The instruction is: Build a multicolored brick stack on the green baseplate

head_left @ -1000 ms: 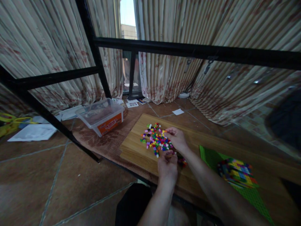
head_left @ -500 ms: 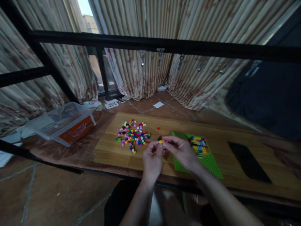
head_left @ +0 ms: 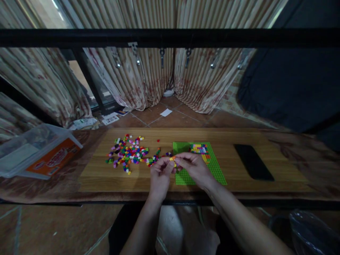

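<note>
Fingertips of my left hand [head_left: 160, 173] and my right hand [head_left: 195, 168] meet over the left edge of the green baseplate [head_left: 183, 179]. Between them they pinch small yellow and orange toy bricks [head_left: 172, 159]; whether these are joined is too small to tell. Beyond my right hand, a block of multicoloured bricks [head_left: 200, 148] sits on the baseplate, partly hidden by that hand. A loose pile of colourful bricks [head_left: 130, 150] lies to the left, and a smaller group of bricks [head_left: 151, 160] is close by my left hand.
The wooden board [head_left: 101, 177] lies on a brown cloth-covered table. At the left stands a clear plastic box [head_left: 53, 156] with an orange label. A dark flat phone-like slab [head_left: 253, 162] rests on the right. A black bar [head_left: 170, 38] crosses behind, before curtains [head_left: 148, 78].
My head view has turned to the right and levelled, so the table things appear further left. Both hands stay together, pinching the small bricks; more of the baseplate shows.
</note>
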Available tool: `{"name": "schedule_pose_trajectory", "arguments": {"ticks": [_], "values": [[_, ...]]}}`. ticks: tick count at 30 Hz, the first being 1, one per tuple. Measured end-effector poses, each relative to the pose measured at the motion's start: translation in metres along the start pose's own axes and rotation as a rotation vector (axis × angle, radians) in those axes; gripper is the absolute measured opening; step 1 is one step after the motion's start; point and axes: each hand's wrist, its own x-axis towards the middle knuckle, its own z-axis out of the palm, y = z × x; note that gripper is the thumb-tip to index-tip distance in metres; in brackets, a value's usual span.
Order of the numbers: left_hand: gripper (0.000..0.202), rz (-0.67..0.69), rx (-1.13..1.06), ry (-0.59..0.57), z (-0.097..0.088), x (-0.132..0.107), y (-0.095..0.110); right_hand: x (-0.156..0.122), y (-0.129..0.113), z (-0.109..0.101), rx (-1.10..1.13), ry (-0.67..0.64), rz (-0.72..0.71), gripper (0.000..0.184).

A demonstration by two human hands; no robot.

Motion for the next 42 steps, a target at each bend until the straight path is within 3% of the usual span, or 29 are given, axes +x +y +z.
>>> {"name": "schedule_pose_trajectory", "arguments": {"ticks": [7,13,17,20,24,30,35,38,42], "values": [[0.019,-0.052,0.02,0.028,-0.001,-0.001,0.003,-0.002,0.01,0.009,0.067,0.018,0.054,0.027],[0.02,-0.183,-0.194,0.062,-0.014,0.001,0.004,0.007,0.022,0.015,0.092,0.007,0.104,0.028],[0.025,-0.232,-0.338,0.178,-0.02,0.001,0.009,0.018,0.036,0.021,-0.365,0.109,-0.063,0.018],[0.026,-0.249,-0.37,0.189,-0.024,0.0,0.013,0.024,0.044,0.029,-0.783,0.092,-0.204,0.017],[0.029,-0.249,-0.339,0.194,-0.028,0.0,0.014,0.029,0.042,0.039,-0.975,0.011,-0.234,0.022],[0.04,-0.215,-0.213,0.212,-0.03,0.004,0.007,0.03,0.031,0.038,-0.943,0.035,-0.272,0.026],[0.035,-0.165,-0.127,0.249,-0.025,0.005,0.002,0.015,0.023,0.028,-0.713,0.06,-0.35,0.024],[0.029,-0.123,-0.056,0.218,-0.019,0.005,0.001,0.004,0.018,0.02,-0.543,0.0,-0.342,0.017],[0.027,-0.055,0.023,0.136,-0.008,0.004,0.001,-0.005,0.01,0.003,-0.485,0.032,-0.367,0.011]]}}
